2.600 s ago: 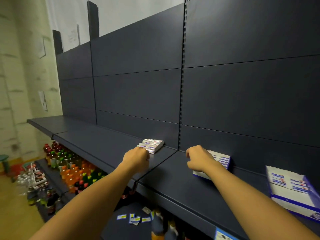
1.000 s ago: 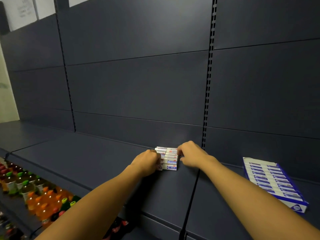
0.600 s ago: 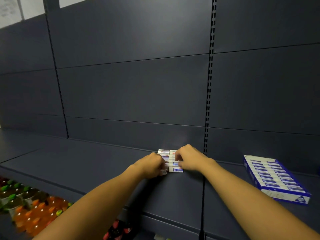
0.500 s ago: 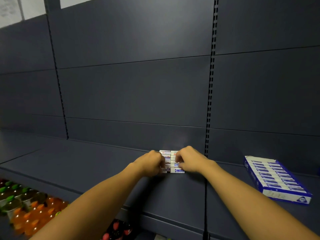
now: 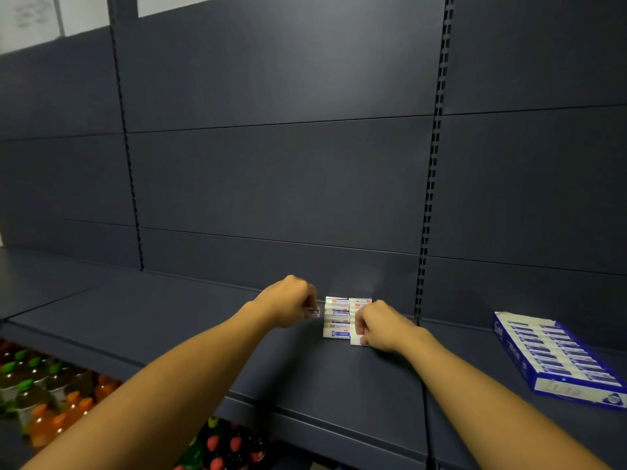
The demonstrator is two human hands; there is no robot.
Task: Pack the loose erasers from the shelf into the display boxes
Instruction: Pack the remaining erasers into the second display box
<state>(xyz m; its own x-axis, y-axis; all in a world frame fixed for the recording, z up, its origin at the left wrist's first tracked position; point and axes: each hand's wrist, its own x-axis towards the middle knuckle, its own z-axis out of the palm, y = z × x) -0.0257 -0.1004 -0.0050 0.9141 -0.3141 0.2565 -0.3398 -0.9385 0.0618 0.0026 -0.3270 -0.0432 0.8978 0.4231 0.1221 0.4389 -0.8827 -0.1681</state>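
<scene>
bottles [image 5: 40, 398] with green and orange caps stand on a lower level, below and to the left of the left forearm, and more bottles with red caps [image 5: 230, 446] show under the shelf edge between the two arms. above them runs the dark shelf [image 5: 190, 337], on which both hands work. right hand [image 5: 383, 329] lies with its fingers curled down onto the right column of the stack of erasers [image 5: 336, 318], the thumb tip touching the nearest eraser of that column; whether it pinches one or only presses cannot be told. the stack sits just left of this hand, in two columns, white wrappers with red and blue marks. left hand [image 5: 288, 301] is a little left of the stack, apart from it, fingers curled and pinching a single eraser [image 5: 314, 312] whose end shows at the fingertips. well to the right of the right hand, on the next shelf bay, lies an open blue-and-white display box [image 5: 515, 361], filled with a row of erasers [image 5: 556, 357] lying side by side along its length. behind everything rises the dark back panel [image 5: 271, 178].
</scene>
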